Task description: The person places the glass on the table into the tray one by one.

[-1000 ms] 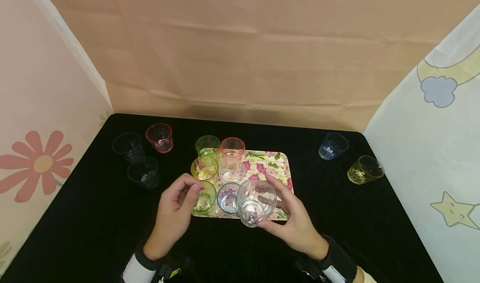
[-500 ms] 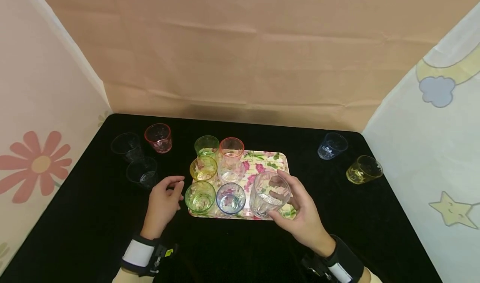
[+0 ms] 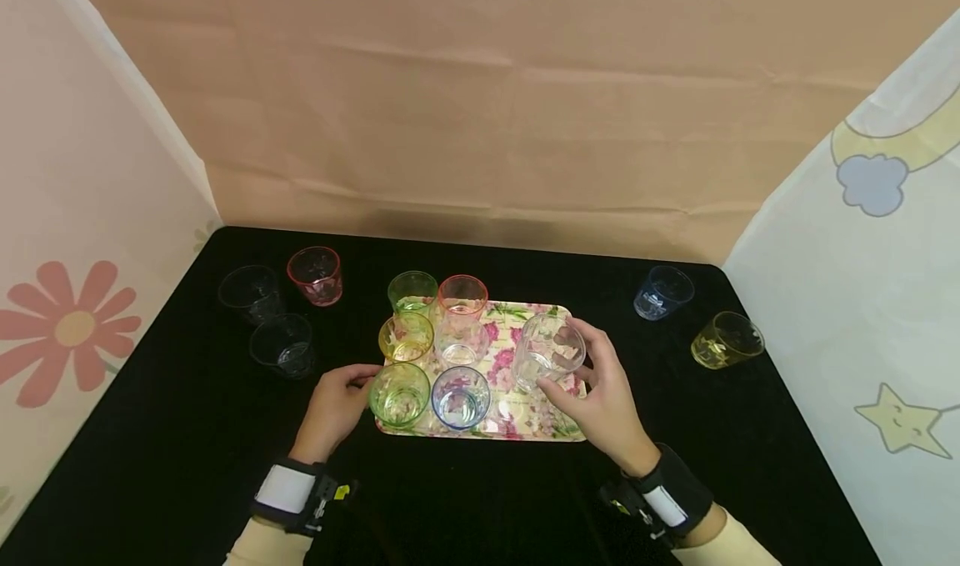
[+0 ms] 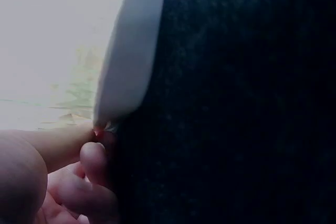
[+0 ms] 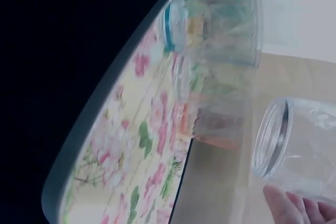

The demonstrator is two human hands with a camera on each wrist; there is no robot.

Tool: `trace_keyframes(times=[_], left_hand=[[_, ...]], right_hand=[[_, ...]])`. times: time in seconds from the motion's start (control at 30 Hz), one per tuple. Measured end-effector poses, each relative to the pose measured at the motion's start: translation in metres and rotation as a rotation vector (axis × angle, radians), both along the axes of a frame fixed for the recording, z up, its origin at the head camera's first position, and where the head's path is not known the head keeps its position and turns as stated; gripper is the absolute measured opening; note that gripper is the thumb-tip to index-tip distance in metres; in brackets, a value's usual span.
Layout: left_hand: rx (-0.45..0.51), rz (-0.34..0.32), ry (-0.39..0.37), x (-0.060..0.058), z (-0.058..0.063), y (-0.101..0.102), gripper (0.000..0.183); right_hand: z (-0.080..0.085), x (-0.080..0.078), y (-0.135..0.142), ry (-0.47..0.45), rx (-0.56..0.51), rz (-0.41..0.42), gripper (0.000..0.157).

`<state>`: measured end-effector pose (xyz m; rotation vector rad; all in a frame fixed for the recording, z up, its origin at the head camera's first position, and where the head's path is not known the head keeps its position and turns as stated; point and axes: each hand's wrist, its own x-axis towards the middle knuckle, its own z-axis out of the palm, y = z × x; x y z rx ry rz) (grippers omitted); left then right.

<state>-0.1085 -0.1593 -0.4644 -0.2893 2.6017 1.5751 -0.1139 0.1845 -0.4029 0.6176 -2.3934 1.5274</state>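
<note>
The clear glass [image 3: 549,353] has just travelled from the front edge of the tray [image 3: 525,423], close by the blue glass [image 3: 461,399], to a spot farther back and to the right, over the tray's flowered right half. The right hand [image 3: 602,399] grasps it from the side, fingers and thumb spread round its wall, mouth upward with a slight tilt. In the right wrist view its base appears to be off the tray's surface, so I judge it is carried there and not set down. The left hand [image 3: 333,408] has changed place too: a second ago it was at the rim of the near green glass [image 3: 400,395], then it drew off to the left, and now its fingers are at the tray's left edge, just beside that glass. In the left wrist view thumb and fingertip seem to pinch the edge, which would steady the tray while the other hand works. Six glasses stand on the tray's left half, the blue and near green ones in front. On the bench [image 3: 465,508], three more stand well to the left and two to the right, unmoved through this shift.
</note>
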Motion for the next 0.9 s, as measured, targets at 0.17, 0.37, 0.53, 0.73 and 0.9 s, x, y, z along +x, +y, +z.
trace_keyframes(times=[0.17, 0.37, 0.53, 0.73, 0.9], left_hand=[[0.006, -0.006, -0.014, 0.000, -0.001, 0.001, 0.025], [0.003, 0.006, -0.020, 0.000, 0.000, 0.000, 0.025], [0.001, 0.011, -0.021, 0.001, 0.001, -0.001, 0.025], [0.007, 0.004, -0.021, 0.000, -0.001, -0.002, 0.025], [-0.001, 0.001, -0.023, 0.000, -0.002, -0.003, 0.025]], right_hand=[[-0.004, -0.017, -0.003, -0.111, 0.027, -0.052, 0.078], [-0.013, -0.035, -0.014, -0.288, -0.007, -0.050, 0.076], [-0.020, -0.047, -0.027, -0.352, 0.044, -0.074, 0.075], [-0.026, -0.055, -0.038, -0.397, 0.052, -0.151, 0.075], [-0.030, -0.060, -0.040, -0.401, 0.082, -0.206, 0.075]])
